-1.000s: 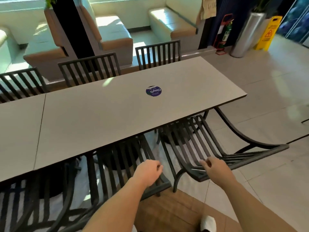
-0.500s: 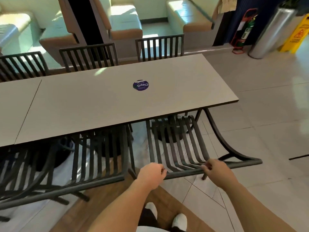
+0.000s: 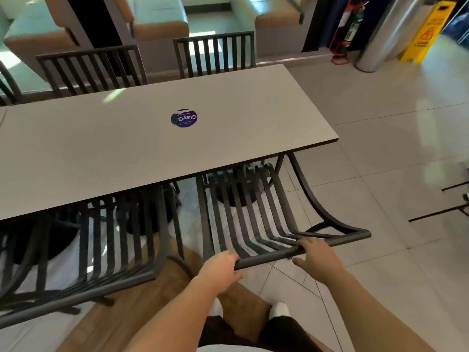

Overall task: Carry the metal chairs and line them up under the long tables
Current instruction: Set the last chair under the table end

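Note:
A black slatted metal chair (image 3: 256, 214) stands at the right end of the long grey table (image 3: 106, 151), its seat partly under the tabletop and its back facing me. My left hand (image 3: 220, 271) grips the left part of the chair's top rail. My right hand (image 3: 316, 256) curls its fingers over the same rail farther right. A second black metal chair (image 3: 106, 237) sits tucked under the table just to the left. Two more chairs (image 3: 215, 53) stand along the table's far side.
A round purple sticker (image 3: 184, 118) lies on the tabletop. Booth seats (image 3: 162, 24) line the back. A fire extinguisher (image 3: 351, 29), a steel cylinder (image 3: 388, 34) and a yellow wet-floor sign (image 3: 429, 31) stand at the back right. Dark furniture legs (image 3: 441, 209) show at the right edge.
The chair swung round from an angled position to square with the table and slid under its edge. Both hands stayed on the top rail.

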### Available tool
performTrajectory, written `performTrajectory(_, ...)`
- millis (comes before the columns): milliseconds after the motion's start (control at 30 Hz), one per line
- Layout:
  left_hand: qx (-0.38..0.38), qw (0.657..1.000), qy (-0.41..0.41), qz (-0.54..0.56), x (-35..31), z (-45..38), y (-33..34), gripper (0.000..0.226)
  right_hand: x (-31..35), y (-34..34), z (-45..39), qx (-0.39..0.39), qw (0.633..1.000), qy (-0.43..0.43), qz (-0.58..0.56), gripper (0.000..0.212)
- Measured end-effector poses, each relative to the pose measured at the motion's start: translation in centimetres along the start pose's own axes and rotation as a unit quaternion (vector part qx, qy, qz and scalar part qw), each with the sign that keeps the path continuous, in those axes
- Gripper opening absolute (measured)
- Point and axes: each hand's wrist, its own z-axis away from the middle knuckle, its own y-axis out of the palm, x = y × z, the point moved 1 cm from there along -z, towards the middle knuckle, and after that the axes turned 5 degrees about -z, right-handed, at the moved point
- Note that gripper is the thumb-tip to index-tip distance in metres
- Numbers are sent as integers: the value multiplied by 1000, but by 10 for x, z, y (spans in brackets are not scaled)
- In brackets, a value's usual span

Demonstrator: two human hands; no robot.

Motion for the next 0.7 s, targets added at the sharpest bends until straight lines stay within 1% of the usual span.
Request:
performTrajectory(133,-2,999,-47,-21,-11,-11,8,30,-16,2,-18,19,998,-35,45,49)
performTrajectory(233,-2,994,-103,-45,-25,-18,15,27,-34,2,-36,39,994,-69,74,34)
performTrajectory(333,-3,985,-151,-86,-39,-21,20,28,-47,1,-50,57,991,-94,71,22)
performTrajectory(467,-6,976,-180,-124,-48,-28,20,30,-60,1,-61,61,987,-122,82,20)
performTrajectory(567,-4,977,-184,-112,-54,-37,20,33,-69,0,-72,60,985,-134,90,19)
performTrajectory(700,-3,978,-187,-91,-67,-54,14,43,-82,-10,-88,56,985,-135,95,21)
